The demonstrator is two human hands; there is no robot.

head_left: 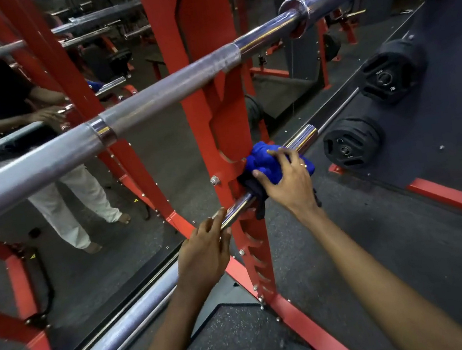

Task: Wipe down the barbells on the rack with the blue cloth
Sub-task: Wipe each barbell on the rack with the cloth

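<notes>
While the right hand [287, 181] clutches the blue cloth [266, 166] around the lower barbell [302, 137] just beside the red rack [211, 93], the left hand [204, 247] grips that bar with curled fingers, nearer the camera.

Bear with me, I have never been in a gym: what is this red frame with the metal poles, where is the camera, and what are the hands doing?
The camera sits on the person's head, looking down at their hands. The red rack carries an upper barbell and a lower barbell. The right hand presses a bunched blue cloth onto the lower barbell beside the upright; the left hand holds that bar. A mirror stands left, black weight plates right.
</notes>
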